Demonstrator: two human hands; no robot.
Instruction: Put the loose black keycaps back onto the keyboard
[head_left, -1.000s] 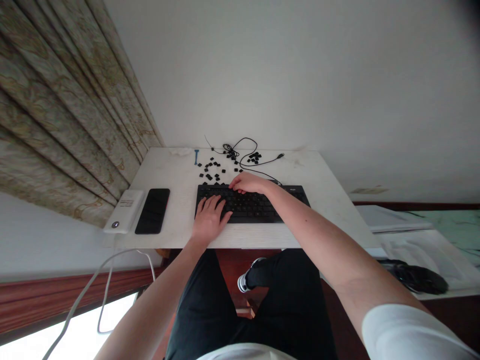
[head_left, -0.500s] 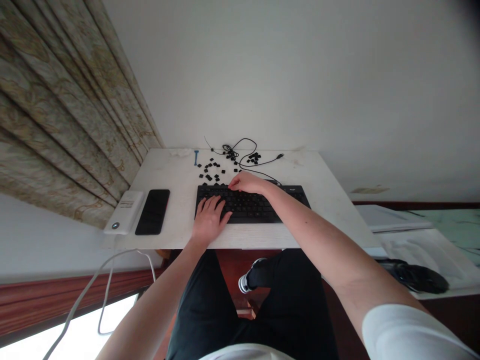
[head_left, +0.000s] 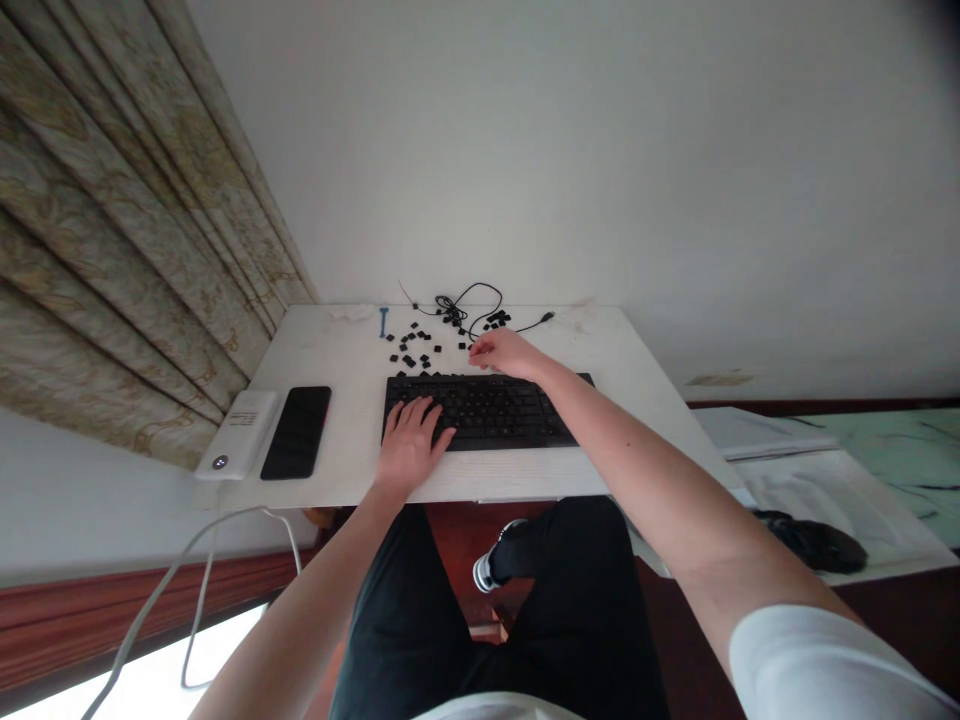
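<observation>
A black keyboard (head_left: 499, 412) lies on the white table (head_left: 510, 487). Spread over its left part is my left hand (head_left: 409, 440), fingers apart and holding nothing. My right hand (head_left: 502, 353) hovers just beyond the keyboard's back edge with fingertips pinched together; whatever is between them is too small to make out. Several loose black keycaps (head_left: 409, 361) are scattered behind the keyboard, and a further cluster (head_left: 497, 319) sits beyond my right hand. The keyboard's coiled black cable (head_left: 450, 308) lies near the wall.
Left of the keyboard are a black phone (head_left: 296, 432) and a white power bank (head_left: 238, 434). A small blue tool (head_left: 384, 322) lies at the back left. Past the table's right side, a black object (head_left: 814, 543) rests on a white surface.
My right hand has lifted off the keyboard's back row and moved away toward the loose keycaps. My left hand stays on the keyboard. The view has shifted slightly.
</observation>
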